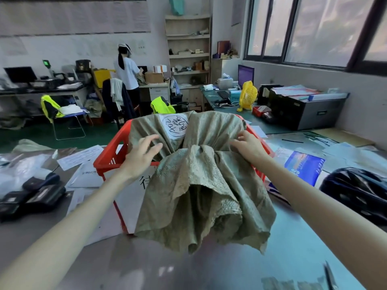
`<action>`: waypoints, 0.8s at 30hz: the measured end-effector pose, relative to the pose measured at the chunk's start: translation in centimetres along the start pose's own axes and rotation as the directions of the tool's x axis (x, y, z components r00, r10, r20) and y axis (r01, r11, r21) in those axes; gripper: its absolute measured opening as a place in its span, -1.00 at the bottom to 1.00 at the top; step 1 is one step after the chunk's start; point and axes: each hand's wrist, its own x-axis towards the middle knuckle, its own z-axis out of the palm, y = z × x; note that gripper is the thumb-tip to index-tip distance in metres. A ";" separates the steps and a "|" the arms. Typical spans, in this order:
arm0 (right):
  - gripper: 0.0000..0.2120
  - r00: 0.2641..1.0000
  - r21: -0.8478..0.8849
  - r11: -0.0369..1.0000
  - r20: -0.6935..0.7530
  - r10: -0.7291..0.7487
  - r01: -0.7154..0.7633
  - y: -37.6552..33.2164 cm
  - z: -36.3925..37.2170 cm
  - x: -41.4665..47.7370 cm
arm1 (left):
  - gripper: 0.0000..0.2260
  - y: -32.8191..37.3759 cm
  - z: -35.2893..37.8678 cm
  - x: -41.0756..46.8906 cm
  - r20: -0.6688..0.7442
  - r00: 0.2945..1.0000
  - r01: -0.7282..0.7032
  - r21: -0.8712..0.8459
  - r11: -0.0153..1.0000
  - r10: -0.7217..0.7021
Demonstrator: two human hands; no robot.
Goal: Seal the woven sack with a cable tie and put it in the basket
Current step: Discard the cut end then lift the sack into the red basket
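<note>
Left hand [140, 155]: fingers spread and loosely curved, resting against the left shoulder of the woven sack [201, 181] without closing on it. Right hand [249, 146]: fingers bent onto the sack's right shoulder; whether they pinch the cloth or only press on it cannot be told. The sack sits in the red basket [109, 158], its body filling the interior and a white label [174, 126] with handwritten characters facing up. The neck is gathered tight between the two hands; the cable tie itself cannot be made out. Below the gather, the loose mouth flares out and hangs over the basket's near rim. The basket stands on a grey table [146, 264] among scattered papers [80, 156].
</note>
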 end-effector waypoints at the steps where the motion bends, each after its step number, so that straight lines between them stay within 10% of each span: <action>1: -0.67 1.000 0.074 0.997 0.010 -0.009 0.008 -0.6 -0.3 -0.9 | -0.53 1.2 0.0 -1.1 0.076 0.997 -0.026 -0.099 0.995 0.033; 7: -0.25 0.964 -0.105 0.981 0.231 -0.135 0.162 -1.6 -0.2 -7.3 | -0.24 4.0 2.9 -5.3 0.364 0.927 0.025 0.179 0.984 -0.089; 13: -0.05 0.994 -0.008 0.999 -0.097 0.039 -0.040 2.7 3.3 -10.9 | -0.29 3.3 9.9 -8.6 -0.046 0.975 0.211 -0.109 0.971 -0.217; 17: -0.33 0.986 0.307 0.951 -0.137 0.090 -0.044 4.5 4.6 -11.7 | -0.36 4.4 12.2 -9.5 -0.021 0.965 0.230 -0.408 0.883 -0.261; 24: -0.81 0.957 0.400 0.871 -0.174 -0.233 0.284 -1.1 2.7 -9.8 | -0.58 6.6 10.5 -4.8 -0.210 0.972 -0.154 -0.228 0.962 0.106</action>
